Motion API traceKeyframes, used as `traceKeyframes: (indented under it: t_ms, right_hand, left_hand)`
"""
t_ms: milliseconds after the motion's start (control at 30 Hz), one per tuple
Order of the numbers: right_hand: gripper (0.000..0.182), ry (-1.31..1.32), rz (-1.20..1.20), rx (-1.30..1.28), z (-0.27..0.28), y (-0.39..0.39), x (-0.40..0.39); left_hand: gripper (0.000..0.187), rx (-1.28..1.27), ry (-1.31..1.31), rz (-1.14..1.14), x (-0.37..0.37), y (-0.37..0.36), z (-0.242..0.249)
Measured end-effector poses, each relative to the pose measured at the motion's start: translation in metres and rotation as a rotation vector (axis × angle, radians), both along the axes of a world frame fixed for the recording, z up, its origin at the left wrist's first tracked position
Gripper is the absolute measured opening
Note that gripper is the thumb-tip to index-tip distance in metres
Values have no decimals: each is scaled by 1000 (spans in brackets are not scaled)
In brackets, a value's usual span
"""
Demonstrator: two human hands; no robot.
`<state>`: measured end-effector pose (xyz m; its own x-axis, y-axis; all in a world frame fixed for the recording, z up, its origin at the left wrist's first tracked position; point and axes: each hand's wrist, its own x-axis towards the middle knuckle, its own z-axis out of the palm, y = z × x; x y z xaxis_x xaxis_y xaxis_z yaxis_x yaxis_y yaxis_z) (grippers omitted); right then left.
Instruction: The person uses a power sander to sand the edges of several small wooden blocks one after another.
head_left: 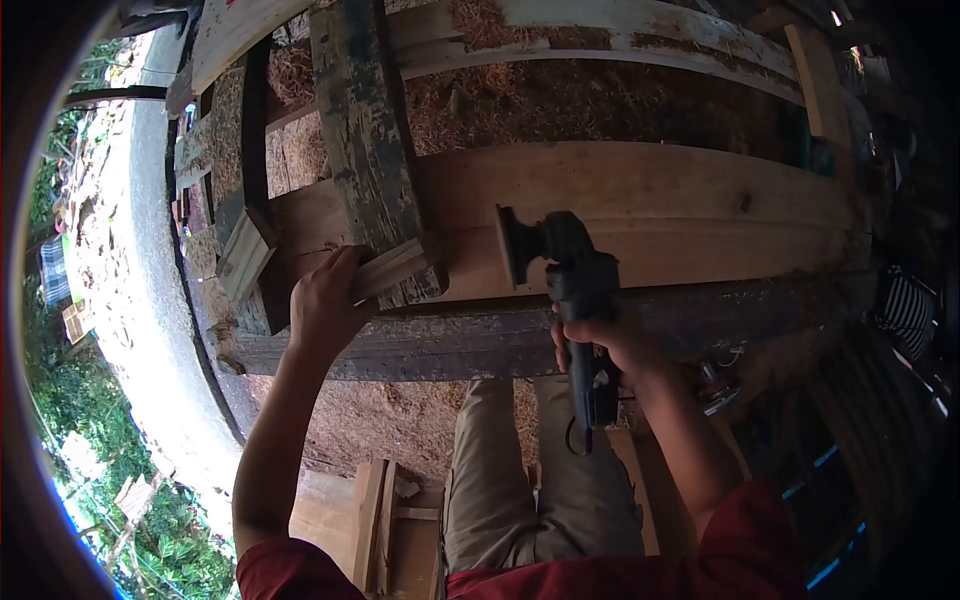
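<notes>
My right hand (615, 345) is wrapped round the body of a black angle grinder (585, 280). The grinder is held above the bench's front edge, its disc (513, 247) turned to the left and apart from the wood. My left hand (328, 300) grips the end of a short wooden block (390, 268), which lies across the near end of a dark, worn beam (370, 130). Beneath the beam runs a long, wide plank (640, 205) with a dark knot near its right end.
A dark timber rail (560, 335) forms the bench's front edge. Another wood offcut (245, 258) stands at the left. Shavings cover the ground (370, 420), and loose boards (370, 525) lie by my legs. A paved strip (170, 270) runs outside on the left.
</notes>
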<state>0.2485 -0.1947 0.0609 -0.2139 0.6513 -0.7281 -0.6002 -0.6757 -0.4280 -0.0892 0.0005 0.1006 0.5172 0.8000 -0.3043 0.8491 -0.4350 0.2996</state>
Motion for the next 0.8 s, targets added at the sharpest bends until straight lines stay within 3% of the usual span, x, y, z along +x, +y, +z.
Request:
traceKeyframes:
  t_ms: [333,800]
  right_hand:
    - [39,26,136,2,-35,40,-28]
    - [38,-25,174,44,-32,46,-41]
  left_hand:
    - [50,-22,-42,-66,-2,3,-2]
    - [52,-32,-46,-87,-8,4,-11]
